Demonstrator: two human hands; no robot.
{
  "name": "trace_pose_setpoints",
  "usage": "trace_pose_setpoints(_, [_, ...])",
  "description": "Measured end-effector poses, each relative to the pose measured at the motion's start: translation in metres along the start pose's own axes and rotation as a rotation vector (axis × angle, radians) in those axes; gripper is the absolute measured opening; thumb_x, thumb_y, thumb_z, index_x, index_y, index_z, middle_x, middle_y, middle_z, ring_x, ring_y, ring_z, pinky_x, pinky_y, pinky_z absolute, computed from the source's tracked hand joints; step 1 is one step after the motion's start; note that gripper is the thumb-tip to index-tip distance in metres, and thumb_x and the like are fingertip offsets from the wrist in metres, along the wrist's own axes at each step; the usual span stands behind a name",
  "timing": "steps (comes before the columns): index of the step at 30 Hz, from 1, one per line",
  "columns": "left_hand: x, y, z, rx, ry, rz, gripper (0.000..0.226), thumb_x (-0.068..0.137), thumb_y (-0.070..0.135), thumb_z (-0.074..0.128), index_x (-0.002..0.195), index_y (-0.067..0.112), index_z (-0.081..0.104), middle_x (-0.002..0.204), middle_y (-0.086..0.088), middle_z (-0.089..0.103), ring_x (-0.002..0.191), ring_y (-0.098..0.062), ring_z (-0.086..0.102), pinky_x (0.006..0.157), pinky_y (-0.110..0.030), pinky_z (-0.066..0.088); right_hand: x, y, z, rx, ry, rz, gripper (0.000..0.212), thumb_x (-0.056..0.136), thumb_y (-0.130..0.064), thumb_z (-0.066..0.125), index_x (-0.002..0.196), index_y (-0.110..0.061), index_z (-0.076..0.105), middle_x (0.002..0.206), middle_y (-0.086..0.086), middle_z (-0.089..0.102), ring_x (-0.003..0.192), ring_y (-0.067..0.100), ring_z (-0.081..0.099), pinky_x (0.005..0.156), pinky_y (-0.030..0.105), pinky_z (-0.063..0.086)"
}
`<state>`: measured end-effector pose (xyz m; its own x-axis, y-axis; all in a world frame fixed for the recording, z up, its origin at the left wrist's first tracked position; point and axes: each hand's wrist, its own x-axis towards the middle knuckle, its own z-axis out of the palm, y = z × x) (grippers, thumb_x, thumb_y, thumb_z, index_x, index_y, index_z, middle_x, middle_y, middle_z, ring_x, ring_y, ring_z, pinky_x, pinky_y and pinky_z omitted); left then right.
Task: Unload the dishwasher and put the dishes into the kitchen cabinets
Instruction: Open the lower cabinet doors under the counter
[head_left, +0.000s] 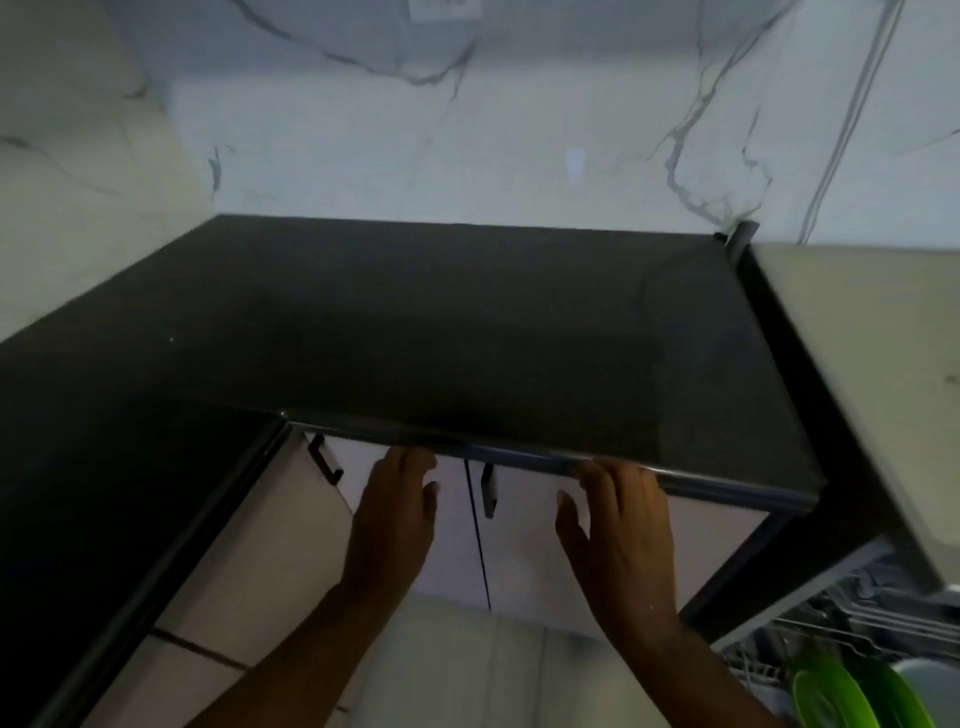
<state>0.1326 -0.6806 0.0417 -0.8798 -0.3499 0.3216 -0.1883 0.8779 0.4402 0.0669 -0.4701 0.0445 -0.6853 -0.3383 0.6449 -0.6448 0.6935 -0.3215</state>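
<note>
Both my hands reach forward under the front edge of the dark countertop (467, 332). My left hand (397, 514) has straight fingers whose tips are hidden under the edge, in front of the left cabinet door (363, 519). My right hand (618, 535) is spread flat, fingertips at the counter's edge, before the right cabinet door (530, 551). Neither hand holds anything. At the lower right, the dishwasher rack (831, 629) stands pulled out with green plates (841, 696) upright in it.
Two black handles (324, 462) (488, 491) hang on the white cabinet doors. A marble-patterned wall (467, 130) rises behind the counter. A pale appliance side (872, 374) stands at right. Tiled floor (467, 675) lies below.
</note>
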Motion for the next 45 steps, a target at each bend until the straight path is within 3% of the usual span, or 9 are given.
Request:
trace_pose_setpoints(7, [0.013,0.006,0.094,-0.51,0.073,-0.141,0.019,0.088,0.018,0.067,0.104,0.01,0.062,0.108,-0.002,0.066,0.104,-0.017,0.062,0.084,-0.016,0.052,-0.054,0.017,0.053,0.023,-0.101,0.049,0.038,0.077,-0.013,0.077,0.112,-0.009,0.064,0.108,0.008,0.063,0.099,0.021,0.056,0.086,0.024,0.039])
trace_pose_setpoints(11, [0.008,0.013,0.129,-0.744,0.19,-0.363,0.029,0.085,0.023,0.07,0.111,0.016,0.057,0.107,-0.001,0.064,0.097,-0.02,0.064,0.082,-0.04,0.057,-0.055,0.029,0.067,0.04,-0.094,0.037,0.037,0.08,-0.01,0.074,0.116,-0.009,0.062,0.11,0.008,0.062,0.101,0.021,0.057,0.085,0.023,0.041])
trace_pose_setpoints(14, [0.005,0.007,0.141,-0.809,0.141,-0.52,0.033,0.083,0.03,0.072,0.109,0.016,0.056,0.105,-0.001,0.066,0.097,-0.019,0.063,0.088,-0.037,0.054,-0.049,0.031,0.075,0.067,-0.089,0.032,0.036,0.082,-0.009,0.072,0.117,-0.009,0.061,0.112,0.008,0.061,0.103,0.021,0.057,0.087,0.022,0.042])
trace_pose_setpoints(20, [0.0,-0.016,0.14,-0.842,-0.002,-0.426,0.017,0.091,0.023,0.063,0.092,0.007,0.062,0.088,-0.006,0.069,0.081,-0.013,0.062,0.073,-0.012,0.045,-0.047,0.031,0.087,0.091,-0.072,-0.084,0.035,0.083,-0.006,0.067,0.117,-0.007,0.061,0.113,0.012,0.061,0.102,0.024,0.056,0.083,0.029,0.049])
trace_pose_setpoints(30, [-0.06,-0.016,0.12,-0.886,-0.046,-0.437,0.012,0.079,0.016,0.075,0.089,0.012,0.07,0.083,0.006,0.072,0.078,-0.002,0.066,0.07,-0.015,0.048,-0.04,0.001,0.079,0.031,-0.08,-0.244,0.042,0.082,-0.012,0.065,0.123,-0.005,0.059,0.117,0.013,0.061,0.104,0.024,0.055,0.083,0.032,0.049])
trace_pose_setpoints(34, [-0.095,0.0,0.113,-0.895,-0.018,-0.416,0.015,0.079,0.015,0.076,0.089,0.007,0.07,0.086,-0.003,0.073,0.08,-0.013,0.066,0.069,-0.018,0.05,-0.05,-0.01,0.064,-0.049,-0.142,-0.217,0.04,0.085,-0.021,0.062,0.125,-0.014,0.058,0.128,0.009,0.055,0.124,0.027,0.045,0.104,0.043,0.036])
trace_pose_setpoints(38, [-0.138,0.011,0.099,-0.992,-0.132,-0.531,0.011,0.079,0.012,0.075,0.091,0.011,0.073,0.088,-0.003,0.075,0.084,-0.015,0.069,0.071,-0.02,0.053,-0.059,-0.005,0.033,0.07,-0.234,-0.216,0.016,0.093,-0.031,0.054,0.104,-0.024,0.063,0.094,-0.003,0.064,0.094,0.017,0.058,0.096,0.033,0.033])
trace_pose_setpoints(41, [-0.176,0.005,0.084,-1.162,-0.211,-0.694,0.017,0.081,0.006,0.071,0.097,0.001,0.069,0.096,-0.014,0.074,0.093,-0.027,0.071,0.08,-0.034,0.057,-0.066,-0.002,-0.005,0.151,-0.366,-0.2,0.037,0.098,-0.046,0.038,0.085,-0.026,0.065,0.074,-0.01,0.063,0.072,0.005,0.056,0.081,0.024,0.04])
trace_pose_setpoints(45, [-0.213,0.017,0.072,-0.961,-0.146,-0.61,0.017,0.082,0.022,0.072,0.098,0.018,0.071,0.097,0.002,0.074,0.099,-0.017,0.067,0.076,-0.02,0.053,-0.101,0.004,-0.05,0.173,-0.477,-0.136,0.029,0.092,-0.043,0.048,0.083,-0.026,0.071,0.082,-0.012,0.07,0.075,0.003,0.063,0.085,0.021,0.049])
